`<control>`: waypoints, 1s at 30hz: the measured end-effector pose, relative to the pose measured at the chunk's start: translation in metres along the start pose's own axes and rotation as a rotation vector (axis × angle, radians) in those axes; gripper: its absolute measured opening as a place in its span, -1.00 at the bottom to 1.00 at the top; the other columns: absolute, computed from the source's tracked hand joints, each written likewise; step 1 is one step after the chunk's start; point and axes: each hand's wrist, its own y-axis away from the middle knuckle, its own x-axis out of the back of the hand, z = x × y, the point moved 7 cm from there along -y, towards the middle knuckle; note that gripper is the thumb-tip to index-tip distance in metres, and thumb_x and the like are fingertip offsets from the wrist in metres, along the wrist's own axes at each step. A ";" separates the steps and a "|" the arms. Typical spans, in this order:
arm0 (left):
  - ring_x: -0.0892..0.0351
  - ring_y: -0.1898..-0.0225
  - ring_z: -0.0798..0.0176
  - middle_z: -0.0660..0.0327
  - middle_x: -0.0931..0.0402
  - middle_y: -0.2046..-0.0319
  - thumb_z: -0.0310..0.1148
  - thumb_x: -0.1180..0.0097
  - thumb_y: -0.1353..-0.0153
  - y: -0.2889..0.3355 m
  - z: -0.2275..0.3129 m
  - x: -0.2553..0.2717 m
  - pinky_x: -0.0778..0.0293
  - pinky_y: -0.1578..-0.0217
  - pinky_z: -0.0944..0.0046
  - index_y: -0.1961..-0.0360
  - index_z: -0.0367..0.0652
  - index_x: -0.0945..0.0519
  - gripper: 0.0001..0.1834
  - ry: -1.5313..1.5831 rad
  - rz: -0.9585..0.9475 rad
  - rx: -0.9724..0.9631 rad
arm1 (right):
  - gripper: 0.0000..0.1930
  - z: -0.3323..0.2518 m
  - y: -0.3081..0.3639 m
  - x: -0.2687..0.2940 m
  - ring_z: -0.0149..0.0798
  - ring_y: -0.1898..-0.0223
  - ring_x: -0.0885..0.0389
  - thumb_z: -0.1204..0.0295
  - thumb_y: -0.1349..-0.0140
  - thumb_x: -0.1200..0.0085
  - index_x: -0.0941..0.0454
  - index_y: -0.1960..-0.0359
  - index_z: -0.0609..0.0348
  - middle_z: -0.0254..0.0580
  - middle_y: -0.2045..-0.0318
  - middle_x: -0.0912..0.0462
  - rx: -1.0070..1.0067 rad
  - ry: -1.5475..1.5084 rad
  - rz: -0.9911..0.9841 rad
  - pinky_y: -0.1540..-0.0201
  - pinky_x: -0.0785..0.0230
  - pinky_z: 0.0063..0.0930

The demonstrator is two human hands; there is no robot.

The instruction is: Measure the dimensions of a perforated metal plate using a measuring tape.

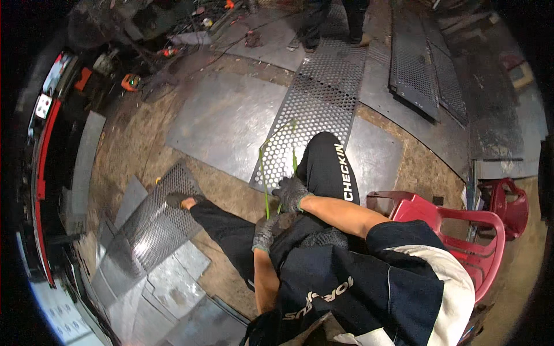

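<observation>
My left hand [265,232], in a grey glove, is closed low over my lap, with the lower end of a thin green strip [264,173] coming up out of it. Just above and to the right, my right hand [291,195], gloved in the same grey, is bent close against my raised right knee. Its fingers look closed around the other side of the strip, which rises in a narrow loop over the perforated metal sheet [317,86]. Something dark lies between the two hands, too shadowed to make out.
Flat grey metal sheets [228,124] cover much of the floor. Another perforated sheet [150,230] lies under my left foot. Perforated panels [412,63] lie at the far right. A red plastic chair [474,216] stands at right. Another person's legs [353,20] are at the top.
</observation>
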 end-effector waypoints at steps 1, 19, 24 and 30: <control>-0.41 0.45 0.30 0.22 -0.53 0.45 0.02 -0.20 -0.03 -0.001 -0.001 -0.005 -0.34 0.41 0.23 0.27 -0.34 -0.59 -0.46 -0.016 -0.024 -0.012 | -0.48 0.006 0.000 -0.007 0.02 -0.08 -0.38 0.02 0.04 -0.16 -0.52 0.02 -0.10 -0.06 0.04 -0.50 -0.012 -0.013 -0.046 -0.06 -0.25 -0.04; -0.36 0.43 0.27 0.27 -0.31 0.59 0.17 0.18 -0.27 0.040 0.049 0.000 -0.13 -0.15 -0.12 -0.07 -0.26 -0.47 -0.32 0.497 0.283 0.086 | -0.32 0.054 0.019 0.043 0.09 -0.08 -0.41 -0.05 -0.14 0.00 -0.30 -0.17 0.20 0.18 -0.02 -0.46 -0.511 -0.586 0.588 -0.12 -0.26 -0.18; -0.25 0.68 0.30 0.29 -0.24 0.71 0.07 0.11 -0.26 0.034 0.056 -0.019 -0.42 0.50 0.07 0.25 -0.24 -0.54 -0.49 0.189 0.264 0.062 | -0.31 0.049 0.010 0.024 0.03 -0.12 -0.42 -0.20 -0.26 0.35 -0.44 -0.10 0.11 0.02 -0.07 -0.49 -0.344 -0.867 0.208 -0.19 -0.20 -0.27; -0.47 0.62 0.11 0.01 -0.48 0.66 0.04 0.15 -0.26 0.035 0.077 -0.034 -0.35 0.51 0.10 0.50 -0.33 -0.54 -0.43 -0.572 0.164 -0.300 | -0.31 0.034 0.016 0.054 0.03 -0.06 -0.47 -0.20 -0.27 0.43 -0.48 -0.05 0.10 0.04 -0.01 -0.54 -0.304 -0.900 0.166 -0.14 -0.23 -0.24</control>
